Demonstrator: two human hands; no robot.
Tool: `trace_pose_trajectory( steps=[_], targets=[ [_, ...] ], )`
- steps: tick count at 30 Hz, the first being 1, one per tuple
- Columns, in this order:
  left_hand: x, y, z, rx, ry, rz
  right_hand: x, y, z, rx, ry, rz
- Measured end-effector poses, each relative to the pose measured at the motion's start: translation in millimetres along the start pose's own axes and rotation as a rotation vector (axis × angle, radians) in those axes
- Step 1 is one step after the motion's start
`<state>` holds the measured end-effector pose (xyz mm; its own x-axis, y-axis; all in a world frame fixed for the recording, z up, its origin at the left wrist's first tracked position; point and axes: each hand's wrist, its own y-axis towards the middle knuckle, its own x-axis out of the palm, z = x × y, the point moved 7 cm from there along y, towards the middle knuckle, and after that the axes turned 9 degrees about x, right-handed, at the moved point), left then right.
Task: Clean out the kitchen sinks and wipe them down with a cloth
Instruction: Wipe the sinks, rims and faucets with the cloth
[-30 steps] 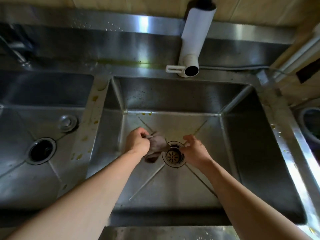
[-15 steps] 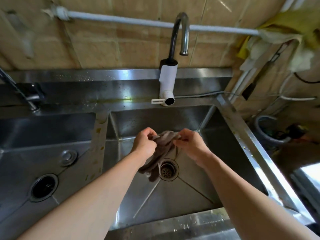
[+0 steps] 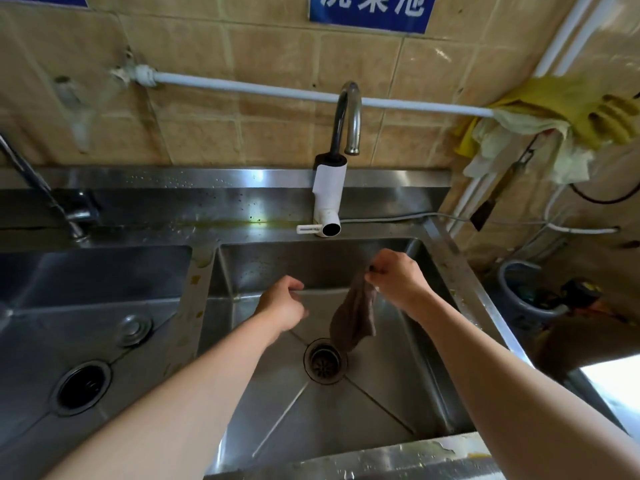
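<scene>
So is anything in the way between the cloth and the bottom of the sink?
Nothing visible is. The right hand pinches the brown cloth by its top, so it hangs free above the right sink's floor, its lower end near the drain strainer. The left hand is off to the side, holding nothing.

We see only the lower strip of the blue sign (image 3: 369, 10); the top edge cuts its white characters. The left sink (image 3: 41, 306) runs off the left edge, and the left tap (image 3: 38, 188) loses its upper end there too. The yellow gloves (image 3: 588, 109) run past the right edge. We cannot make out what lies inside the bucket (image 3: 530, 292). The right hand's (image 3: 398, 275) fingertips hide the cloth's (image 3: 353, 317) top corner.
</scene>
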<state>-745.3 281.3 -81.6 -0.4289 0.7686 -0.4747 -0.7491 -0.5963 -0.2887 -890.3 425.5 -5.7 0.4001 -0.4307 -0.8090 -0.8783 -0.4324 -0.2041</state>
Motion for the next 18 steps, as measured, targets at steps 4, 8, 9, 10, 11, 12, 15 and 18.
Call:
trace_pose_trajectory(
  steps=[4, 8, 9, 10, 11, 12, 15, 18],
  targets=[
    [18, 1, 4, -0.006, 0.038, -0.050, -9, 8, 4, 0.010, 0.041, -0.001],
    [41, 3, 5, -0.011, 0.085, -0.117, -15, 13, -3, 0.065, 0.367, -0.088],
    [48, 3, 6, -0.018, 0.077, -0.138, -15, 13, -6, 0.084, 0.513, -0.135],
    [56, 3, 6, -0.017, 0.068, -0.155, -16, 14, -8, 0.101, 0.638, -0.178],
    [65, 3, 8, -0.009, 0.050, -0.165, -17, 16, -10, 0.112, 0.719, -0.208],
    [71, 3, 9, 0.001, 0.019, -0.162, -18, 18, -10, 0.120, 0.768, -0.222],
    [76, 2, 12, -0.084, -0.167, -0.100, -19, 29, 6, 0.174, 0.837, -0.139],
    [72, -1, 6, -0.300, -0.530, -0.010, -10, 40, 48, 0.277, 0.735, 0.011]
  ],
)
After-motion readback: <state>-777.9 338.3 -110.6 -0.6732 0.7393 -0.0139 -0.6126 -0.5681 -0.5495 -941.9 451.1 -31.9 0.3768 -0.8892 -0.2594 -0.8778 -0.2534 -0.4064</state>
